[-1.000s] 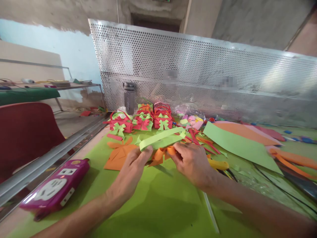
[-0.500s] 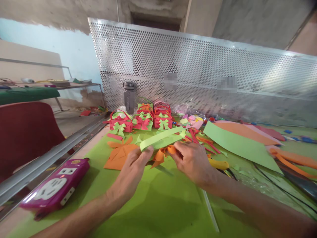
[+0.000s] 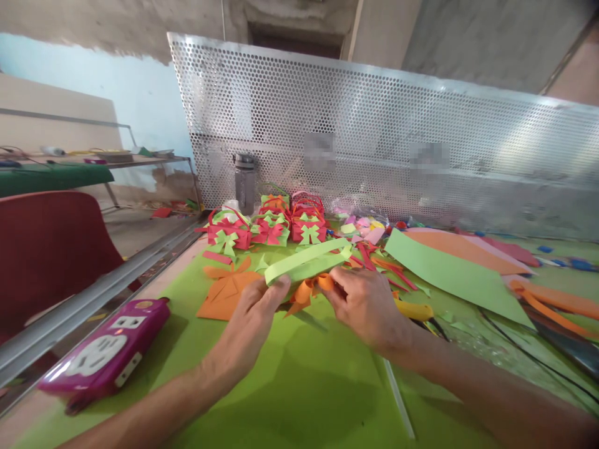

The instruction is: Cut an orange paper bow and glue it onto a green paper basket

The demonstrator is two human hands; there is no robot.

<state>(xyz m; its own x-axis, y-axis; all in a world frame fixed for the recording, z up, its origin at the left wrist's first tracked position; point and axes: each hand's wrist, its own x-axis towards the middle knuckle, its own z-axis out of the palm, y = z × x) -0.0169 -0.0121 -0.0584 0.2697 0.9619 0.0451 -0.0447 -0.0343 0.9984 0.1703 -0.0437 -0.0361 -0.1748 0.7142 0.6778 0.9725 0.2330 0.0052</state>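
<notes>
A light green paper basket (image 3: 306, 259) with a strip handle is held just above the table in front of me. My left hand (image 3: 253, 315) grips its left side, the thumb on top near the foot of the handle. An orange paper bow (image 3: 302, 294) sits against the basket's near side. My right hand (image 3: 367, 305) pinches the bow's right loop between thumb and fingers. Most of the basket body is hidden behind the bow and my hands. Orange paper cutouts (image 3: 228, 294) lie left of my left hand.
Small red and green paper baskets (image 3: 229, 236) stand in rows at the back beside a grey bottle (image 3: 244, 184). A purple power strip (image 3: 107, 352) lies at left. Green sheets (image 3: 453, 277), a yellow-handled tool (image 3: 414, 310) and a clear stick (image 3: 397, 399) lie at right.
My right hand and the bow's right loop have shifted very slightly. Both hands keep the same hold, and the basket stays almost in place.
</notes>
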